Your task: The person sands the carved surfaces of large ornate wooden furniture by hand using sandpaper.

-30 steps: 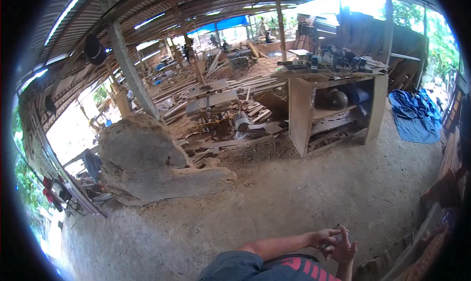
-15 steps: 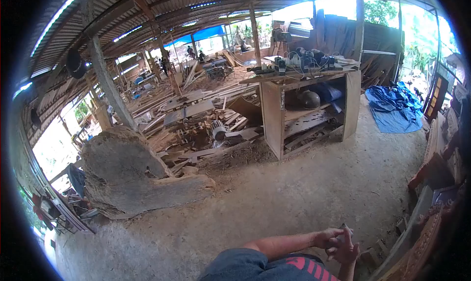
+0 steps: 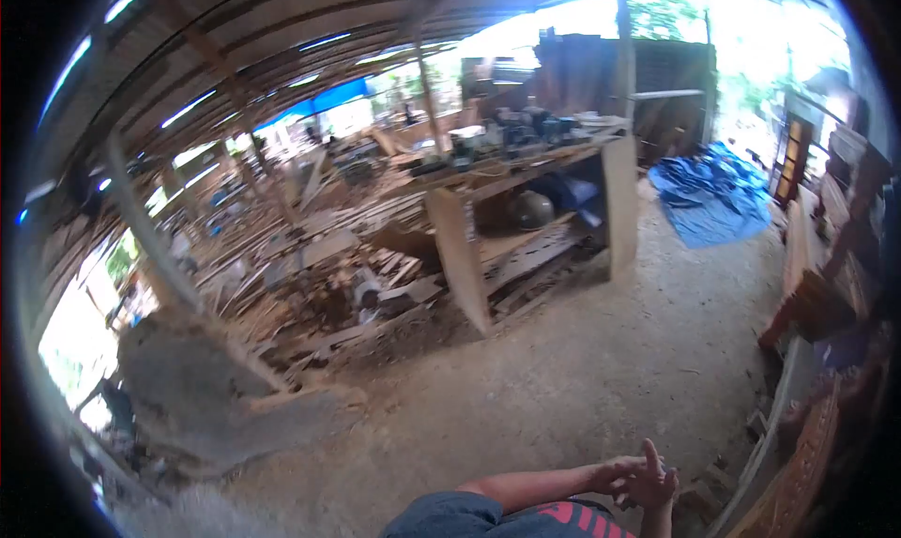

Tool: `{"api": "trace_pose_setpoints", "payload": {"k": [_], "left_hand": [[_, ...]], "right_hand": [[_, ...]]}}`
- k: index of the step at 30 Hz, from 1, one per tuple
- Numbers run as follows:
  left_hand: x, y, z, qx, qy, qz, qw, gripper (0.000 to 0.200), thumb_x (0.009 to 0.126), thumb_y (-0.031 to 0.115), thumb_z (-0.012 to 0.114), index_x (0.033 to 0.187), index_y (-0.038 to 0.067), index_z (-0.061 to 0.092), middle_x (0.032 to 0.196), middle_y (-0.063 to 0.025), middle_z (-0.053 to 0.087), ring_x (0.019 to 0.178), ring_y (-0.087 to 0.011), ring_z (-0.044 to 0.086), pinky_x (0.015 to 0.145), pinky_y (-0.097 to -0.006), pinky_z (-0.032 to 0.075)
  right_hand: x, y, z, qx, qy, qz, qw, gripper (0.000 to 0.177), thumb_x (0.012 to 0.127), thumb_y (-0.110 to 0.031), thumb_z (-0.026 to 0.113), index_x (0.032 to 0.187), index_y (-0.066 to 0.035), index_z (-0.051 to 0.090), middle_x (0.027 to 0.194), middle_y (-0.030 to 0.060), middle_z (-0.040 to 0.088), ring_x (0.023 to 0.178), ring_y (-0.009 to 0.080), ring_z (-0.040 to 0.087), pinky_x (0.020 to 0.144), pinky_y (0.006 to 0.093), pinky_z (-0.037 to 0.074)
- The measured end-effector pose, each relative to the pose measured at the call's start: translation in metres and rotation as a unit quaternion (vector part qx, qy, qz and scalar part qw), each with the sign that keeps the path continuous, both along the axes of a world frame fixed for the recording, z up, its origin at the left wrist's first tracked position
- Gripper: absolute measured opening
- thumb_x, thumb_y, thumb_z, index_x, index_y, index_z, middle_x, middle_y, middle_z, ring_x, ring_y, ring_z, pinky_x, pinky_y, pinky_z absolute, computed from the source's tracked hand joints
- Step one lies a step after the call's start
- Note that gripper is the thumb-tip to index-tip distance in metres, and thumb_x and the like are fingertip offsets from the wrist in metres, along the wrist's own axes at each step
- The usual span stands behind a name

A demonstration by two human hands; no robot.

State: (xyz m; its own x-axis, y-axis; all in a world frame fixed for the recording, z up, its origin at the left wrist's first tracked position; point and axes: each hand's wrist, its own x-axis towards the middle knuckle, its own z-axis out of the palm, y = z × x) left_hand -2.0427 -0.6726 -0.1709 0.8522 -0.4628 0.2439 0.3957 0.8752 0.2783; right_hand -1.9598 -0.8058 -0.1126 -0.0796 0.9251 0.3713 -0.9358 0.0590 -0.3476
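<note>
My left hand (image 3: 616, 480) reaches in from the left, low in the head view, and meets my right hand (image 3: 659, 486). The two hands touch or overlap in front of my dark shirt (image 3: 460, 514) with pink stripes. On the right hand the index finger points up and the other fingers are partly bent. The left hand's fingers look loosely apart beside the right palm. No object shows clearly in either hand; small details are blurred.
A wooden cabinet (image 3: 457, 256) carries tools on its top. A large wood slab (image 3: 178, 378) stands at the left, with scrap wood (image 3: 328, 299) behind it. A blue tarp (image 3: 709, 200) lies at the right rear. Carved wooden pieces (image 3: 798, 463) line the right edge.
The view has turned rightward, so the cabinet, slab and tarp appear farther left. My hands have shifted slightly; the left fingers have come down from near the right fingertip.
</note>
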Motion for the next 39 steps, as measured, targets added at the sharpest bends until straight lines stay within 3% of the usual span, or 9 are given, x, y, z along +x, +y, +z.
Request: {"api": "trace_pose_setpoints", "payload": {"k": [10,15,19,23,25,28,32,36,39], "left_hand": [[0.147,0.099,0.063,0.166,0.166,-0.072,0.969,0.045,0.105,0.03,0.042,0.146,0.013,0.036,0.13,-0.0154,0.055,0.112,-0.0331,0.06,0.086,-0.0508,0.056],[0.226,0.061,-0.013,0.021,0.11,-0.269,0.957,0.053,0.103,0.031,0.044,0.15,0.012,0.029,0.135,-0.0151,0.05,0.114,-0.0323,0.059,0.088,-0.0526,0.054],[0.259,0.017,0.068,0.225,0.107,-0.264,0.932,0.054,0.102,0.042,0.045,0.146,0.012,0.035,0.132,-0.0144,0.052,0.111,-0.0299,0.059,0.091,-0.05,0.051],[0.315,-0.052,0.07,0.136,0.111,-0.354,0.918,0.056,0.102,0.045,0.047,0.147,0.015,0.034,0.131,-0.0135,0.052,0.108,-0.0281,0.059,0.087,-0.0457,0.052],[0.352,-0.088,0.108,0.406,0.09,-0.274,0.867,0.051,0.103,0.039,0.047,0.147,0.017,0.034,0.131,-0.0116,0.051,0.107,-0.0246,0.057,0.086,-0.0398,0.051],[0.397,-0.149,0.162,0.407,-0.149,-0.125,0.893,0.049,0.103,0.027,0.047,0.148,0.013,0.033,0.132,-0.0121,0.049,0.113,-0.0224,0.054,0.09,-0.0373,0.047],[0.457,-0.267,0.238,0.38,-0.429,0.051,0.818,0.057,0.098,0.011,0.053,0.15,0.015,0.032,0.138,-0.016,0.044,0.127,-0.0274,0.044,0.102,-0.0401,0.038],[0.446,-0.36,0.374,0.349,-0.621,0.298,0.636,0.071,0.088,0.005,0.064,0.15,0.018,0.034,0.143,-0.0223,0.039,0.134,-0.0403,0.036,0.111,-0.0506,0.028],[0.424,-0.428,0.434,0.309,-0.708,0.362,0.522,0.076,0.083,0.009,0.066,0.151,0.02,0.033,0.147,-0.0224,0.035,0.136,-0.0424,0.033,0.111,-0.0558,0.025]], "right_hand": [[0.118,0.046,0.04,-0.042,0.012,-0.116,0.992,0.087,0.097,-0.041,0.056,0.158,-0.023,-0.003,0.154,0.021,0.031,0.135,0.0395,0.043,0.099,0.0531,0.049],[0.134,0.026,0.039,-0.037,0.016,-0.237,0.971,0.089,0.097,-0.041,0.058,0.157,-0.023,-0.005,0.152,0.0197,0.033,0.133,0.0388,0.046,0.096,0.0513,0.052],[0.135,-0.036,0.037,-0.084,0.052,-0.375,0.922,0.088,0.096,-0.043,0.058,0.158,-0.021,0.001,0.146,0.018,0.043,0.125,0.0366,0.054,0.098,0.0494,0.051],[0.135,-0.124,0.02,-0.241,0.046,-0.469,0.848,0.077,0.096,-0.042,0.059,0.157,-0.019,0.016,0.139,0.0169,0.051,0.12,0.0325,0.058,0.101,0.0464,0.049],[0.131,-0.167,0.083,-0.572,-0.113,-0.536,0.611,0.062,0.096,-0.036,0.062,0.149,-0.015,0.038,0.131,0.0142,0.058,0.119,0.0259,0.059,0.101,0.0412,0.048],[0.129,-0.249,0.134,-0.72,-0.359,-0.562,0.193,0.042,0.092,-0.025,0.07,0.129,-0.007,0.058,0.117,0.0077,0.066,0.108,0.0171,0.061,0.094,0.0337,0.049],[0.126,-0.321,0.281,-0.624,-0.315,-0.709,-0.088,0.033,0.094,-0.02,0.067,0.121,-0.004,0.059,0.108,0.0089,0.063,0.096,0.0193,0.062,0.083,0.0347,0.051],[0.136,-0.388,0.404,-0.506,-0.434,-0.568,-0.482,0.033,0.096,-0.025,0.062,0.122,-0.006,0.059,0.122,0.0164,0.059,0.111,0.0359,0.057,0.094,0.0418,0.047],[0.15,-0.433,0.463,-0.498,-0.381,-0.543,-0.559,0.034,0.097,-0.031,0.06,0.119,-0.005,0.062,0.12,0.0165,0.059,0.112,0.0379,0.056,0.096,0.0425,0.047]]}}
